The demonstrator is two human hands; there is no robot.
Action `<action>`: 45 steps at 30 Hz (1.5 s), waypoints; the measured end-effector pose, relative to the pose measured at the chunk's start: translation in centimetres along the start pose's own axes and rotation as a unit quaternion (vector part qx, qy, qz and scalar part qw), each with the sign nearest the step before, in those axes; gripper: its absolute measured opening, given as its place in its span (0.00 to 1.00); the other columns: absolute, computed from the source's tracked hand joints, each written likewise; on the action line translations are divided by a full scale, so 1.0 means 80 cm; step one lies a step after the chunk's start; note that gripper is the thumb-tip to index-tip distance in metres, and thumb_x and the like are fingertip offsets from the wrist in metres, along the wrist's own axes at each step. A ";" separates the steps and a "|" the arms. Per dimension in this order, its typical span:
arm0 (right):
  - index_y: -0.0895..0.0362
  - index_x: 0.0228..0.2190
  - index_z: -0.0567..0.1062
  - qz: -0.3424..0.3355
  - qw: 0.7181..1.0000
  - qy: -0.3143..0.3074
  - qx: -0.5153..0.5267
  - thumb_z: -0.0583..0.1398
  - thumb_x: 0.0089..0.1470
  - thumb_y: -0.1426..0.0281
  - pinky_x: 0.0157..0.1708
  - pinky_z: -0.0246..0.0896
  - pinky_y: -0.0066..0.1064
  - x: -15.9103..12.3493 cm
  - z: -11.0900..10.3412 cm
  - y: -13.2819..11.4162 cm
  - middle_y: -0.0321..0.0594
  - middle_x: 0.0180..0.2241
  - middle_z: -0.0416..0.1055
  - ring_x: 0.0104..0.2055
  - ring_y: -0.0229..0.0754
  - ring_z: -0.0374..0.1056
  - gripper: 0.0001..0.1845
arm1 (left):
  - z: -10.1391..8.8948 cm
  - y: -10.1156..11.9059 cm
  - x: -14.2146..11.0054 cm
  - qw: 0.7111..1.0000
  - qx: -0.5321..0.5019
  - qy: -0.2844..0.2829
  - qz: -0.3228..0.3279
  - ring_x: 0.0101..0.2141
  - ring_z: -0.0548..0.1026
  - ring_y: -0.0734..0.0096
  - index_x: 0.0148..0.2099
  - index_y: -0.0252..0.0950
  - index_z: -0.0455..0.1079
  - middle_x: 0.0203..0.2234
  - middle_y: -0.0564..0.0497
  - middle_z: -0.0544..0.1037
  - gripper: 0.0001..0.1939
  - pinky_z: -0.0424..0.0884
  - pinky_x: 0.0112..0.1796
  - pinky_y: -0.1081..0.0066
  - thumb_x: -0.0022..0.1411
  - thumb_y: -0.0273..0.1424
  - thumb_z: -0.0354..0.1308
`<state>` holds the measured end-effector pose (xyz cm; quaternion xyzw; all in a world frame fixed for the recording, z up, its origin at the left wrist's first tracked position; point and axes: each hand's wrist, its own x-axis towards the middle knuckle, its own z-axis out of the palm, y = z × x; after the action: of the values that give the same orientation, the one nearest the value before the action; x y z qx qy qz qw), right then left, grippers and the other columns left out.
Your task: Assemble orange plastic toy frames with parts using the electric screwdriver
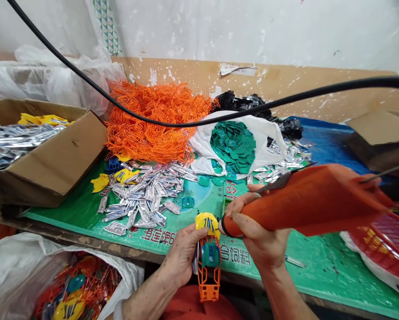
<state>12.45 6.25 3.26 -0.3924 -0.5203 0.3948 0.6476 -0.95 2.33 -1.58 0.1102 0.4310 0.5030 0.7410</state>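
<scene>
My left hand (pixel 182 253) pinches a toy vehicle body made of an orange plastic frame (pixel 209 291), a yellow hood piece (pixel 206 221) and a green piece (pixel 210 254) in the middle. Silver trim shows along its left side. Wrapped in my right hand (pixel 256 231) is an orange handheld power tool (pixel 306 200), tilted with its dark-collared nose against the right side of the yellow piece. The tool's very tip is too small to make out. Just beyond my hands, a single green piece (pixel 188 202) lies on the green table cover (pixel 173 222).
Silver trim pieces (pixel 149 191) lie scattered before a heap of orange frames (pixel 153 120). A white bag (pixel 269 142) holds green pieces. Cardboard box (pixel 53 155) at left, red basket (pixel 386 244) at right. A black cable (pixel 179 124) hangs across. An open sack (pixel 129 271) holds assembled bodies.
</scene>
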 end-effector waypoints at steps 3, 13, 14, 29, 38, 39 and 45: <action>0.54 0.35 0.73 -0.007 1.000 0.014 0.011 0.65 0.42 0.71 0.35 0.68 0.43 0.002 -0.001 -0.001 0.33 0.24 0.69 0.28 0.43 0.69 0.14 | -0.003 -0.003 0.002 1.000 0.010 -0.009 0.010 0.19 0.72 0.76 0.36 0.29 0.77 0.22 0.50 0.79 0.17 0.70 0.23 0.76 0.44 0.33 0.73; 0.52 0.40 0.72 -0.021 0.988 0.058 0.141 0.64 0.37 0.74 0.27 0.65 0.37 0.030 -0.005 -0.025 0.29 0.20 0.70 0.21 0.40 0.66 0.24 | 0.002 0.009 0.000 0.999 0.051 -0.017 0.005 0.20 0.73 0.75 0.36 0.30 0.76 0.23 0.49 0.79 0.16 0.70 0.24 0.75 0.46 0.35 0.71; 0.52 0.38 0.72 -0.030 0.988 0.076 0.131 0.64 0.37 0.74 0.26 0.65 0.37 0.035 -0.009 -0.024 0.29 0.20 0.70 0.21 0.40 0.66 0.22 | 0.002 0.011 0.000 0.998 0.056 -0.012 -0.001 0.20 0.73 0.74 0.36 0.29 0.77 0.23 0.49 0.79 0.16 0.70 0.24 0.75 0.46 0.34 0.71; 0.55 0.26 0.73 -0.016 0.994 0.091 0.056 0.68 0.36 0.76 0.26 0.64 0.35 0.048 -0.035 0.025 0.30 0.21 0.72 0.22 0.38 0.66 0.12 | -0.005 0.010 0.000 0.992 0.098 -0.035 -0.066 0.19 0.74 0.72 0.34 0.27 0.78 0.22 0.46 0.79 0.16 0.72 0.21 0.74 0.45 0.34 0.71; 0.57 0.20 0.74 -0.020 0.996 0.087 0.012 0.68 0.38 0.75 0.27 0.65 0.35 0.043 -0.038 0.036 0.33 0.22 0.72 0.23 0.38 0.66 0.07 | -0.007 0.013 0.003 0.990 0.108 -0.041 -0.075 0.20 0.75 0.70 0.36 0.27 0.78 0.24 0.45 0.80 0.19 0.73 0.22 0.72 0.44 0.35 0.72; 0.56 0.20 0.74 -0.020 0.996 0.087 0.009 0.67 0.38 0.74 0.27 0.65 0.35 0.043 -0.038 0.036 0.33 0.22 0.72 0.23 0.38 0.66 0.06 | -0.007 0.014 0.002 0.990 0.111 -0.040 -0.074 0.21 0.75 0.71 0.36 0.26 0.78 0.25 0.44 0.80 0.19 0.73 0.23 0.73 0.43 0.35 0.72; 0.56 0.20 0.73 -0.025 0.994 0.102 -0.013 0.68 0.37 0.74 0.29 0.65 0.35 0.043 -0.037 0.037 0.32 0.22 0.72 0.24 0.38 0.67 0.08 | -0.010 0.016 0.001 0.991 0.119 -0.033 -0.060 0.22 0.75 0.72 0.36 0.27 0.78 0.26 0.44 0.81 0.21 0.72 0.25 0.75 0.46 0.40 0.72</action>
<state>15.53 10.25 1.35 -0.4264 -0.4661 0.3295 0.7017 -2.38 2.79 -1.30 0.1881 0.4686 0.3985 0.7656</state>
